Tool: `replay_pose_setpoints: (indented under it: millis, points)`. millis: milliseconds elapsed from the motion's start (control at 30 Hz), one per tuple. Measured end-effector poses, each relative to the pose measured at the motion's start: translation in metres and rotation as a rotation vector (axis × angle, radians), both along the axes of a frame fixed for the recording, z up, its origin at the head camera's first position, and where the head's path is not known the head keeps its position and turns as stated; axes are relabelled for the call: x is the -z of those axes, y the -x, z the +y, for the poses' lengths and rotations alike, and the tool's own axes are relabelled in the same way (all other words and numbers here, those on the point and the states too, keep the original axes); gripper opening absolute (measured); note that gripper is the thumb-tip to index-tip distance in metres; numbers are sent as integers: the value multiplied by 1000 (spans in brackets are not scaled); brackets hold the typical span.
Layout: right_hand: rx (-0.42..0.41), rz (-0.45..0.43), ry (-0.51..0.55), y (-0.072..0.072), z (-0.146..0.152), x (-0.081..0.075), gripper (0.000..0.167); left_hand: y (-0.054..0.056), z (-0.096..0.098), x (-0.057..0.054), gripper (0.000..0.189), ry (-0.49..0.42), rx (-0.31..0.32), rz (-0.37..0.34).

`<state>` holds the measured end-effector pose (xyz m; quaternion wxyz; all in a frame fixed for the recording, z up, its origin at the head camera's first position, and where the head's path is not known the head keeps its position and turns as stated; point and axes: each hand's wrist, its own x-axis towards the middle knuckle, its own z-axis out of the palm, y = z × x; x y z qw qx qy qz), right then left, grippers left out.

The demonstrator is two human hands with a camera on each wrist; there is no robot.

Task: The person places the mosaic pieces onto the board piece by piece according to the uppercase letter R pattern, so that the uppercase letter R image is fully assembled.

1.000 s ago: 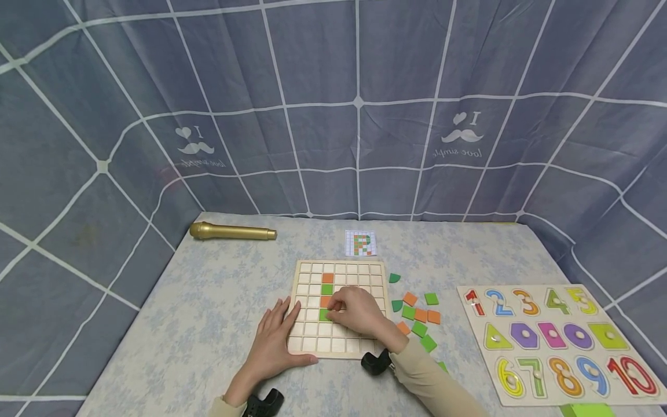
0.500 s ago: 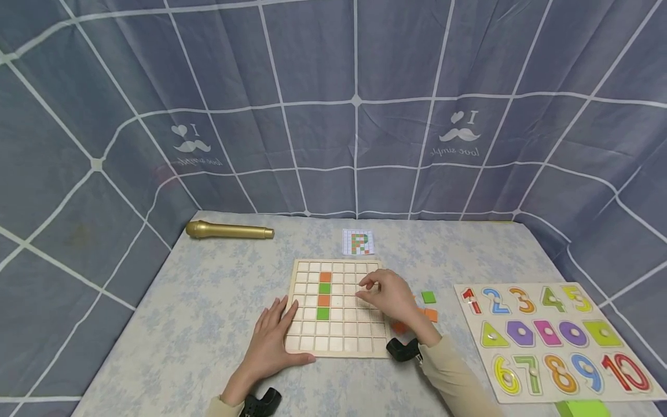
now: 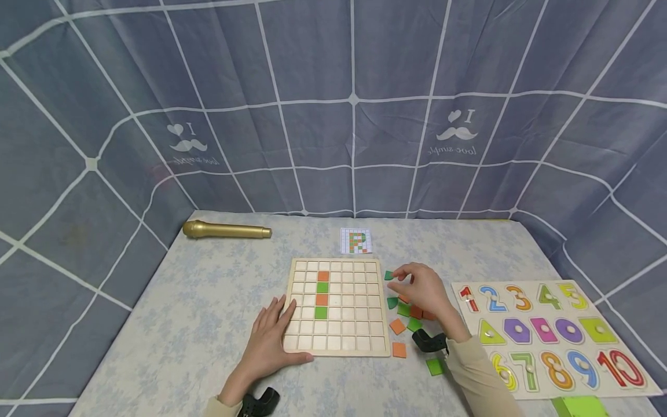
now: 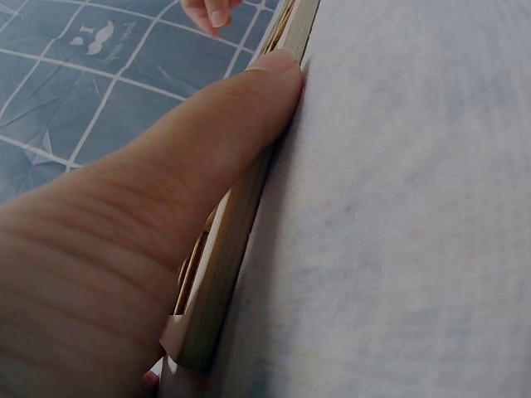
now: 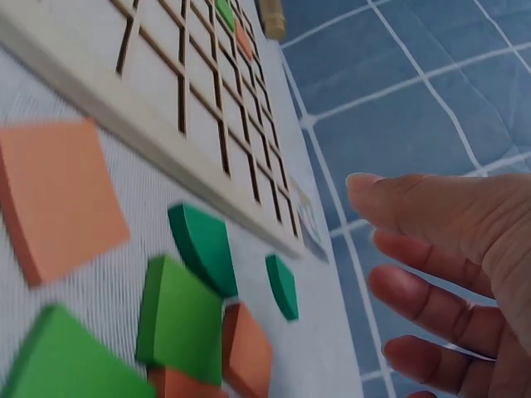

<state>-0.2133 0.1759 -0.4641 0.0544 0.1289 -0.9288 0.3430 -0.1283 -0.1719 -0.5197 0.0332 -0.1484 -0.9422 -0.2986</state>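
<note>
Pale wooden gridded board (image 3: 356,325) bears alternating orange and green square tiles (image 3: 322,287); left hand (image 3: 267,341) spread, right hand (image 3: 426,288) with fingers apart.

Head view. Lower right: green block (image 3: 579,407) cut off by bottom edge; number board (image 3: 556,347) partly hidden behind right sleeve (image 3: 482,376). Right of centre: loose tiles (image 3: 416,311) partly covered by right hand (image 3: 423,286). Below centre: card (image 3: 356,241), pattern detail too small to read.
Left-wrist view. Upper left: right hand cut off by top edge. Right half: tablecloth (image 4: 398,207) blurred.
Right-wrist view. Upper left: grid board (image 5: 158,137) cut off. Top: microphone (image 5: 271,20) cut off.
</note>
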Motion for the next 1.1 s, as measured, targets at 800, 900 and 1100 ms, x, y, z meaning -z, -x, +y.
replay_pose_setpoints:
  millis: [800,900,1100]
  points:
    - [46,-196,-111,3,23,10,20,0,0,0,117,-5,1,-2]
    - [44,-203,-117,3,24,11,19,0,0,0,117,2,0,1]
    - [40,-202,-144,3,24,12,18,0,0,1,117,17,-1,9]
